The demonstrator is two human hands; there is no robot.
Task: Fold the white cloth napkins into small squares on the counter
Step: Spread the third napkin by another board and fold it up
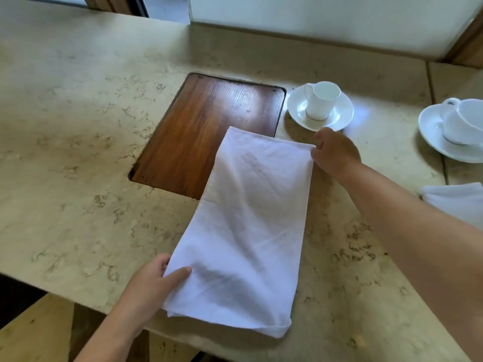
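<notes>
We have the white cloth napkin (243, 231) lying as a long rectangle on the bench (78, 126), its far end overlapping the wooden inset panel (209, 121) and its near end reaching the bench's front edge. Our left hand (154, 280) pinches the near left corner, thumb on top of the cloth and fingers tucked beneath. Our right hand (335, 152) holds the far right corner, fingers curled at the edge.

The step in hand looks like the next fold, bringing one short end onto the other. To do it well, we should pull the cloth lightly taut between the two corners, carry the end over in one level sweep, match corner to corner before letting go, then press the crease flat with an open palm. The right hand should keep low and clear of the teacup on its saucer (320, 108) just beyond it.

The napkin is thin and soft, with shallow wrinkles across its middle. Its near right corner curls up slightly, showing doubled layers. Its long edges run roughly straight. Another white cloth (454, 199) lies at the right edge, and a second cup and saucer (454, 129) stands beyond it.
</notes>
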